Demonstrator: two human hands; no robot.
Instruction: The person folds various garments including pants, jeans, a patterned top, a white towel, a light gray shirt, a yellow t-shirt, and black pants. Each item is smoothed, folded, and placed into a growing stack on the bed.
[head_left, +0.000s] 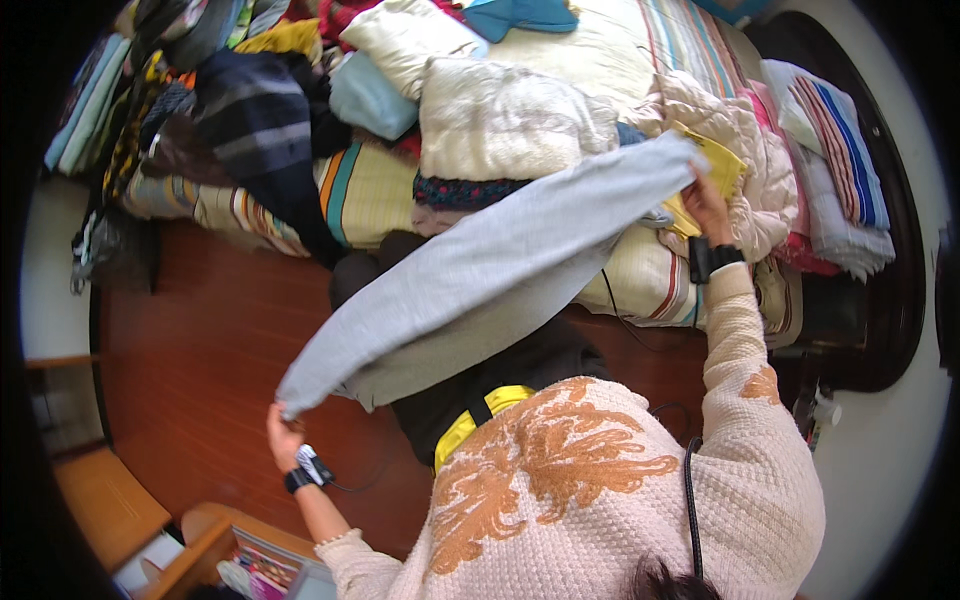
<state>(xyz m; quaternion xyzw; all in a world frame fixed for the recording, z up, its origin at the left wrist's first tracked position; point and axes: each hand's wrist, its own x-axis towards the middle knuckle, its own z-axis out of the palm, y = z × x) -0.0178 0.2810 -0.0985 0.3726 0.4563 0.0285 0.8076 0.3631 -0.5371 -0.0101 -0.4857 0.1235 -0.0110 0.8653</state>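
Observation:
A long pale blue-grey cloth (480, 240), perhaps a garment, is stretched slantwise in the air across my lap. My left hand (283, 439) grips its lower end over the floor. At the upper right, my right hand (706, 201) has hold of the other end, above the bed's edge. Just behind that hand shows a yellow cloth (720, 166); whether my fingers touch it I cannot tell. Under the stretched cloth, my dark-trousered legs are partly hidden. Both wrists wear black bands with small devices.
Ahead stands a bed with a striped sheet (660, 270). It bears a folded white fleece (510, 116), a dark checked garment (251, 112), a pale puffer jacket (757, 165) and folded striped textiles (840, 150). A wooden drawer (255, 555) is at lower left. A black cable (619, 300) hangs off the bed.

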